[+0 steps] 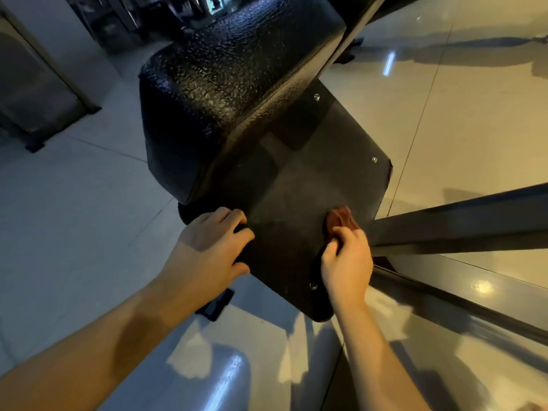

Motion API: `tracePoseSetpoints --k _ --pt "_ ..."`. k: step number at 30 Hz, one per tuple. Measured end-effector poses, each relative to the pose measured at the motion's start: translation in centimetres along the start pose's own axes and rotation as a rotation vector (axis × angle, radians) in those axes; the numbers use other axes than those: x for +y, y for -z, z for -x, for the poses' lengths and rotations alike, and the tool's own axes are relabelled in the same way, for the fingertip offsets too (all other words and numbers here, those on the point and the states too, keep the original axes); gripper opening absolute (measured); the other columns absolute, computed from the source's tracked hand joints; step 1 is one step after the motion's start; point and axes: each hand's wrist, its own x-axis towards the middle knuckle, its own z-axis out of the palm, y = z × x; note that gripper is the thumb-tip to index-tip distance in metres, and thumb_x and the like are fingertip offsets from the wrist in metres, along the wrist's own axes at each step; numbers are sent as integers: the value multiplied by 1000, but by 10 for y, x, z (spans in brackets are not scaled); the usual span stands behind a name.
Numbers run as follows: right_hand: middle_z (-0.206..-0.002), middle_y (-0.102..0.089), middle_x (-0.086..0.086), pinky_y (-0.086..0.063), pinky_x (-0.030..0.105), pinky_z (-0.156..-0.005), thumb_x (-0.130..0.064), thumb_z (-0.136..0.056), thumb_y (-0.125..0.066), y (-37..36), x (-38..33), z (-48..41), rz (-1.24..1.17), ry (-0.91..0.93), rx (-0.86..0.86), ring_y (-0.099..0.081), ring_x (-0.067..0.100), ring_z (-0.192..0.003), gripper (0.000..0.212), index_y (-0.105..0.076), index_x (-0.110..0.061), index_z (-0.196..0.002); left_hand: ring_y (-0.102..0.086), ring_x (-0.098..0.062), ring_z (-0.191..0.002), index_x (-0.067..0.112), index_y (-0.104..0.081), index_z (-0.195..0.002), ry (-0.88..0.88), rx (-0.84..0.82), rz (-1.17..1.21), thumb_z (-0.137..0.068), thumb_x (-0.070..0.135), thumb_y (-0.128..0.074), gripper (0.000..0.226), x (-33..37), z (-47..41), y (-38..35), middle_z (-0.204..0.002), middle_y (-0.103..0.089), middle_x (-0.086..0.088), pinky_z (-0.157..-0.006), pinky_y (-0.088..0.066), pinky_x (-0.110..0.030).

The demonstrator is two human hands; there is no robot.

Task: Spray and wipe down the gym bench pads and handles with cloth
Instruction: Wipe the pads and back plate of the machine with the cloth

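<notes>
A black textured bench pad (225,84) fills the upper middle of the head view, mounted on a flat black backing board (311,185) with small bolts. My left hand (213,247) grips the board's near left edge, fingers curled over it. My right hand (347,262) holds a reddish-brown cloth (341,219) bunched in its fingers and presses it onto the board near its right side. No spray bottle is in view.
A dark metal frame bar (462,223) runs from the board to the right edge, with a second rail (462,310) below it. Glossy tiled floor (74,203) lies all around. A dark door (32,93) stands at far left, and a black foot (216,304) sits under the board.
</notes>
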Motion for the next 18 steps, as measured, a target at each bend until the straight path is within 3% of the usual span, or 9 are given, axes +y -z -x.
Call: tracePoseSetpoints --k 4,8,13,18 --pt "-112 -64 13 -48 38 -85 -13 -95 -57 7 15 -52 96 -77 71 -62 35 -103 23 -70 -11 -113 -63 -16 -95 26 -76 -102 12 -5 -25 -56 52 -94 56 1 -2 1 -111 -64 3 -65 -52 -27" --pt "-120 -64 18 -52 44 -87 -26 -98 -57 11 9 -81 242 -174 -120 -61 40 -110 30 -64 -8 -120 -61 -18 -104 26 -74 -110 26 -38 4 -62 51 -91 57 -1 2 -3 -118 -62 2 -70 -54 -31" --pt "-120 -61 16 -53 46 -90 -15 -90 -61 16 14 -38 258 -189 -249 -63 40 -105 31 -63 -12 -121 -61 -16 -98 26 -75 -105 20 -36 -12 -60 52 -91 55 2 -2 1 -113 -63 3 -67 -50 -26" --pt "-113 -63 16 -52 43 -88 -13 -92 -61 19 15 -46 192 -185 -108 -63 39 -103 22 -67 -8 -113 -63 -18 -99 25 -75 -107 29 -24 -1 -59 52 -92 57 1 0 -1 -113 -64 2 -67 -50 -27"
